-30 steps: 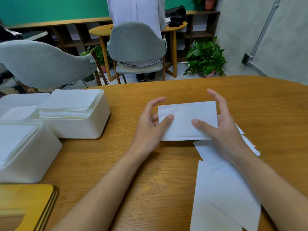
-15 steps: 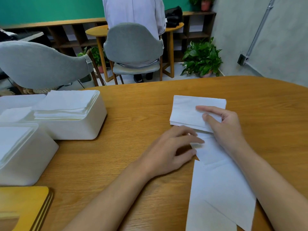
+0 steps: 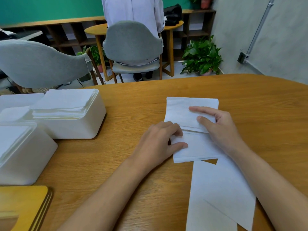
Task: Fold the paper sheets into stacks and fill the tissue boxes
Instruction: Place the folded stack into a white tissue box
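Note:
A folded white paper stack (image 3: 181,107) lies on the wooden table (image 3: 258,114). My right hand (image 3: 221,129) rests on its right part, index finger and thumb laid flat across the top. Just nearer lies another white paper sheet (image 3: 195,149); my left hand (image 3: 158,144) pinches its left edge between curled fingers and thumb. More loose sheets (image 3: 221,189) run toward the front edge under my right forearm. Two white tissue boxes stand at the left: the far tissue box (image 3: 75,129) holds a tall pile of folded paper, the near tissue box (image 3: 28,157) is also filled.
A yellow wooden lid stack (image 3: 23,205) lies at the front left corner. Behind the table stand two grey chairs (image 3: 38,64), a person seated at a small round table, and a potted plant (image 3: 201,55) by the wall.
My right hand slid the folded stack away from me and keeps pressing it. My left hand moved right onto the nearer sheet and took hold of its left edge.

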Tool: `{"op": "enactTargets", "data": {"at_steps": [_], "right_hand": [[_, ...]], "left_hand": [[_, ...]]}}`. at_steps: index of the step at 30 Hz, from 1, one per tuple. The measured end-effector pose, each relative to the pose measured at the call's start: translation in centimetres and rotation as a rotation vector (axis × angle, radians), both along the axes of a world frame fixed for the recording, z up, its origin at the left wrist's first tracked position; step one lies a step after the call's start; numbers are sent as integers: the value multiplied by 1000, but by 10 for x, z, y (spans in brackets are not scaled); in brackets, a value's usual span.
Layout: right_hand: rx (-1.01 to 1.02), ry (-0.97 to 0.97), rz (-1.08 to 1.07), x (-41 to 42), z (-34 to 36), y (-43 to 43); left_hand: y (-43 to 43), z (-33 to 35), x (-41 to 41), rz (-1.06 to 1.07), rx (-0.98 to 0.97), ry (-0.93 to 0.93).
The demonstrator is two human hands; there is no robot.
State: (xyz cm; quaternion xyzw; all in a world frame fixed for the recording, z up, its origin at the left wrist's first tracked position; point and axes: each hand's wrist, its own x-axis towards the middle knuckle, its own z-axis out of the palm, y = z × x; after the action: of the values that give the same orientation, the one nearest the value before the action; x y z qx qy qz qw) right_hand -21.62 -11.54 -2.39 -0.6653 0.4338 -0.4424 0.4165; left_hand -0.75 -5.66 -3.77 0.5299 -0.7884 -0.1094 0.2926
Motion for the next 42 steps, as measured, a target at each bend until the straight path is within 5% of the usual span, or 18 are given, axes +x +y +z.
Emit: {"op": "enactTargets", "data": {"at_steps": [5, 10, 22, 42], "right_hand": [[-8, 13, -4, -1, 0, 0], [-1, 21, 11, 0, 3, 1], [92, -144, 143, 0, 7, 8], [183, -156, 61, 16, 3, 17]], "left_hand": [[-2, 3, 3, 14, 161, 204], [-1, 6, 7, -3, 117, 249], [-7, 23, 22, 109, 101, 920], [-5, 21, 9, 268, 106, 1089]]}}
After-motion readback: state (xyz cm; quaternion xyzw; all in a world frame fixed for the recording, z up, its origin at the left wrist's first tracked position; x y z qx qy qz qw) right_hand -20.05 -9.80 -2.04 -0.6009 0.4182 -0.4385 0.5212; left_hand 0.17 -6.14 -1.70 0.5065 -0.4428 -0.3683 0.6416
